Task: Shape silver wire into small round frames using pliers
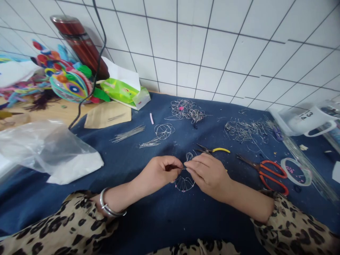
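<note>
A small wire frame [183, 184] with pink beads along its lower rim hangs between my hands over the blue cloth. My left hand [163, 170] pinches its upper wire between thumb and forefinger. Close beside it, my right hand [205, 171] grips the same wire with its fingertips. Wire loops [189, 156] stick up behind the fingertips. Pliers with a yellow handle [221, 150] lie just beyond my right hand, which partly covers them. To the right rest scissors with orange handles [273, 170].
Wire coils [164, 131], bundles of straight wires [129, 134] and tangled wire heaps [187, 109] lie on the blue cloth [159, 219]. A round bead dish [296, 171] and a white mug [313, 118] stand right. At left are a plastic bag [53, 145], tissue pack [124, 92] and red flask [82, 46].
</note>
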Motion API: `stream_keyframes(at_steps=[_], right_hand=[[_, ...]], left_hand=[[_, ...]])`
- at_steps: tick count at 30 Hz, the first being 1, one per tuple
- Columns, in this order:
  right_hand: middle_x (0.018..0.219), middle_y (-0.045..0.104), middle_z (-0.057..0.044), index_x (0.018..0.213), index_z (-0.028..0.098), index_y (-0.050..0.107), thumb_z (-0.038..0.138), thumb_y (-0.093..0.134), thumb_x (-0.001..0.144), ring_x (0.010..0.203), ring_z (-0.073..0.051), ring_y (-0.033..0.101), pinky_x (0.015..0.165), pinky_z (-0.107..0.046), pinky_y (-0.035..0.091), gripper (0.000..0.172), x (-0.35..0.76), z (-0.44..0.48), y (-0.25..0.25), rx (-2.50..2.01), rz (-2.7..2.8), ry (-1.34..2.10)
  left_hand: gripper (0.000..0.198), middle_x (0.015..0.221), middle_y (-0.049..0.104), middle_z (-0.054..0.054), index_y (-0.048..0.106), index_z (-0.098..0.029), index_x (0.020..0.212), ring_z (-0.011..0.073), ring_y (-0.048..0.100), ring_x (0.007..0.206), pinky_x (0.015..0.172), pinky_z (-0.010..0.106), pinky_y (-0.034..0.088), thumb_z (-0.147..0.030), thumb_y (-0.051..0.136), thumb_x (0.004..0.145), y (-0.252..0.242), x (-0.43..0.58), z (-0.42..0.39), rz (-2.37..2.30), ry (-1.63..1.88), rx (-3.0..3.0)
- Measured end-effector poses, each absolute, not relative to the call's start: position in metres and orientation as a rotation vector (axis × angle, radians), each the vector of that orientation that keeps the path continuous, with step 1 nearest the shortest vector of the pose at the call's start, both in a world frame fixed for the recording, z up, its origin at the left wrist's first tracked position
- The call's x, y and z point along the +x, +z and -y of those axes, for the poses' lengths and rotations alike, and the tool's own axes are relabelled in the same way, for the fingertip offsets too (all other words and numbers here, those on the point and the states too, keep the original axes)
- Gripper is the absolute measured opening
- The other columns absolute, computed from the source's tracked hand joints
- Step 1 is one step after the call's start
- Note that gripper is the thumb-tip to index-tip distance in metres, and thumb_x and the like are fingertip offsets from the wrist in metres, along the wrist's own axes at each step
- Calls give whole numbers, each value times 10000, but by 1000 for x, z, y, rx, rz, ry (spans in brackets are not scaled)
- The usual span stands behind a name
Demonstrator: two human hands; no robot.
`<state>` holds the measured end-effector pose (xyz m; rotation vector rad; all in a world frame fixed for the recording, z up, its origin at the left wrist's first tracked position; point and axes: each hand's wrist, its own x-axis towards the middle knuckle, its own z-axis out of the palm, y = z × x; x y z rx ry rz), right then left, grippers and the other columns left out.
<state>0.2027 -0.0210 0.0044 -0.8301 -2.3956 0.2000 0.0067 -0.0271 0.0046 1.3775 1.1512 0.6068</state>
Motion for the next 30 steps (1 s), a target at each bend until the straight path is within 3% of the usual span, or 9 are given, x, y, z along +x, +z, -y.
stream_keyframes(at_steps=[5,13,19,21,25,28,30], right_hand=[[872,642,-41,984,165,602,162,498,842,826,-144,569,815,-310,457,176,199,18,5,-854,2308,332],[827,649,-17,984,192,593,171,469,849,784,-123,577,748,-270,458,185,189,10,12,-877,2259,495],[783,613,-3,1031,181,578,298,515,843,722,-106,561,728,-252,457,230,185,-1,23,-983,2271,620],[835,613,-23,1058,175,567,312,491,859,760,-118,562,752,-268,457,253,197,-4,26,-1046,2302,545],[1072,581,-100,1126,170,549,378,485,852,1022,-229,496,894,-411,391,350,236,-3,27,-1249,2495,151],[1208,501,-147,1213,166,494,516,528,780,1119,-317,412,875,-481,378,557,263,5,21,-1426,2655,-31],[1239,476,-147,1259,172,452,516,506,793,1127,-321,398,870,-478,374,581,271,12,15,-1474,2726,-90]], left_hand=[[120,646,534,-22,623,-144,782,74,474,544,501,178,400,-138,513,735,4,6,27,-1121,615,1412],[75,647,526,-30,586,-137,799,58,466,507,477,178,386,-156,532,750,3,5,25,-1047,589,1240],[38,643,533,-22,579,-128,757,51,451,492,465,179,368,-130,548,734,2,1,23,-938,676,1082],[46,635,533,-25,583,-129,766,51,446,486,452,175,356,-126,557,727,3,1,22,-922,696,1048],[63,631,531,-31,592,-130,787,47,436,475,457,182,356,-133,567,729,5,2,22,-916,691,1020],[59,606,517,-42,593,-132,781,45,431,470,456,179,350,-128,567,728,5,2,22,-924,688,1014],[63,607,522,-42,592,-135,781,46,436,474,456,177,349,-119,563,727,4,1,22,-926,694,1022]])
